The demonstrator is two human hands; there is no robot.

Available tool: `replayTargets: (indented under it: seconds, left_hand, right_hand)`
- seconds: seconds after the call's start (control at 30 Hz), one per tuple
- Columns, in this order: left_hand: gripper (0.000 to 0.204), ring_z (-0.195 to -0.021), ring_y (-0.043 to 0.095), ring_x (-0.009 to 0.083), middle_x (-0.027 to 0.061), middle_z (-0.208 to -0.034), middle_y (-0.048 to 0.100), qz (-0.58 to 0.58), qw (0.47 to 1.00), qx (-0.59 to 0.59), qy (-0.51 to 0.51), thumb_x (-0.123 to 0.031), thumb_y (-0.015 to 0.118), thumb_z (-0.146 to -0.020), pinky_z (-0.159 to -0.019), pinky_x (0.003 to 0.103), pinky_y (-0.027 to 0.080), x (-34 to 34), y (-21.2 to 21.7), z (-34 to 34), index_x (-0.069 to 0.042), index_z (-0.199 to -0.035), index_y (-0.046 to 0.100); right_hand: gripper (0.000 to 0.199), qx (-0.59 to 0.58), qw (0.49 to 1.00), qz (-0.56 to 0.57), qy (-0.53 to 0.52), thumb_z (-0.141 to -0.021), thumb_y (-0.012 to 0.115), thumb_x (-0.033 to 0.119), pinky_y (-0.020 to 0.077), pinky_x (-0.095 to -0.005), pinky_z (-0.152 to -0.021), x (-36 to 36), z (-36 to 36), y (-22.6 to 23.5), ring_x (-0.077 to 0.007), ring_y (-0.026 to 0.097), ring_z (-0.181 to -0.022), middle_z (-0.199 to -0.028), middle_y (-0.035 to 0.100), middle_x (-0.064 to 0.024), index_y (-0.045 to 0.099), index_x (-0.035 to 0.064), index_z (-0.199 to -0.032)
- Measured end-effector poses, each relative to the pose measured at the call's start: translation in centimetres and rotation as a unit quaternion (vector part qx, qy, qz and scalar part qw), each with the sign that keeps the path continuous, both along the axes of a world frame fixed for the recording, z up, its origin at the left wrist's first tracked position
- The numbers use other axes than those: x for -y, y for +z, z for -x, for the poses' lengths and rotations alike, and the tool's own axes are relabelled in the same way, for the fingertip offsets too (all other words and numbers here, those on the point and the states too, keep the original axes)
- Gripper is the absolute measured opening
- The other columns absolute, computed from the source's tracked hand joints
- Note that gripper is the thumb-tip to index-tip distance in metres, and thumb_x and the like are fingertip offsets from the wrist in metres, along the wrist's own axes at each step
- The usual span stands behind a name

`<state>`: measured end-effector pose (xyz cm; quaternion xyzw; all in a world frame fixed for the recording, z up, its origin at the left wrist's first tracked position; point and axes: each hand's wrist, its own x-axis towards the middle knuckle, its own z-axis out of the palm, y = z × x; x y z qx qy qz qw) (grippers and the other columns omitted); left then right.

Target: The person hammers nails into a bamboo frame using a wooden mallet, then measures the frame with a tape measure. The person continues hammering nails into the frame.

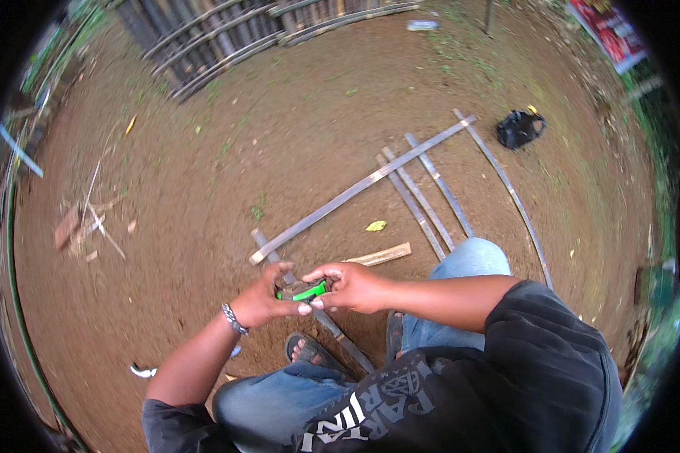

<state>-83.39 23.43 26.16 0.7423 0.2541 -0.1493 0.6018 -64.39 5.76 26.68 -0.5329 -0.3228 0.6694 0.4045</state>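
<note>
Both my hands are closed on a small green and dark tape measure [310, 292], held between them above the ground. My left hand [259, 300] wraps its left end, thumb along the near side. The fingers of my right hand [357, 288] pinch its right end. My hands cover part of its body, and I cannot make out any drawn-out blade. Beneath them a bamboo strip [346, 343] runs between my feet. Its far end lies by one end of a long bamboo crosspiece [344, 198]. Beside my right hand rests a pale split bamboo piece [385, 254].
Several bamboo strips [447, 192] meet the crosspiece on the right. A black plastic bag [520, 131] sits beyond them. At far left lie a brick piece [66, 228] and wood scraps. A white curved object [141, 371] is near my left elbow. A bamboo panel [211, 38] stands at the back.
</note>
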Motion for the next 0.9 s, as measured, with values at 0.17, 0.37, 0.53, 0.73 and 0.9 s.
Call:
replayTargets:
  seconds: [0.17,0.37,0.53,0.73,0.9]
  left_hand:
    - [0.131,-0.153,0.019,0.0409,0.0376,-0.158,0.022,-0.174,0.980,0.091,-0.031,-0.059,0.086,-0.068,-0.122,0.048,0.023,3.8,5.3,-6.0,0.006,-0.157,0.015]
    - [0.104,-0.151,0.025,0.0336,0.0257,-0.162,0.027,-0.009,0.977,0.146,-0.152,-0.036,0.077,-0.086,-0.122,0.041,0.024,7.3,11.7,-8.2,0.004,-0.159,0.013]
    - [0.082,-0.124,0.053,0.0226,0.0127,-0.137,0.051,0.141,0.980,0.083,-0.116,-0.028,0.072,-0.092,-0.105,0.038,0.043,10.9,8.8,-6.6,0.000,-0.154,0.026]
    - [0.055,-0.094,0.062,0.0142,0.0067,-0.099,0.067,-0.024,0.995,0.036,-0.091,-0.039,0.074,-0.091,-0.083,0.032,0.050,13.5,12.7,-8.0,-0.001,-0.127,0.058]
    - [0.064,-0.098,0.060,0.0155,0.0068,-0.105,0.066,-0.023,0.984,0.156,-0.084,-0.040,0.072,-0.092,-0.089,0.032,0.048,11.5,11.1,-6.2,-0.002,-0.138,0.051]
  right_hand:
    - [0.056,0.006,1.000,0.006,-0.020,-0.090,0.079,0.010,0.0534,-0.0254,-0.068,3.6,-5.5,5.9,-0.0076,0.064,-0.082,-0.106,0.068,-0.0058,0.053,-0.0016,-0.138]
    - [0.053,-0.068,0.994,-0.046,-0.066,-0.089,0.079,0.014,0.0528,-0.0250,-0.069,7.4,-6.1,8.1,-0.0083,0.066,-0.083,-0.101,0.070,-0.0054,0.057,-0.0005,-0.135]
    - [0.049,0.087,0.991,-0.049,-0.092,-0.082,0.084,0.029,0.0521,-0.0290,-0.070,9.9,-5.9,8.1,-0.0114,0.067,-0.083,-0.093,0.073,-0.0067,0.067,0.0010,-0.118]
    - [0.042,0.176,0.978,-0.062,-0.093,-0.077,0.086,0.028,0.0507,-0.0303,-0.068,10.5,-6.4,8.5,-0.0131,0.063,-0.075,-0.084,0.067,-0.0028,0.067,0.0023,-0.105]
    - [0.032,0.071,0.979,-0.048,-0.184,-0.088,0.078,0.013,0.0519,-0.0305,-0.070,10.1,-11.1,11.2,-0.0140,0.064,-0.081,-0.092,0.069,-0.0039,0.064,0.0061,-0.116]
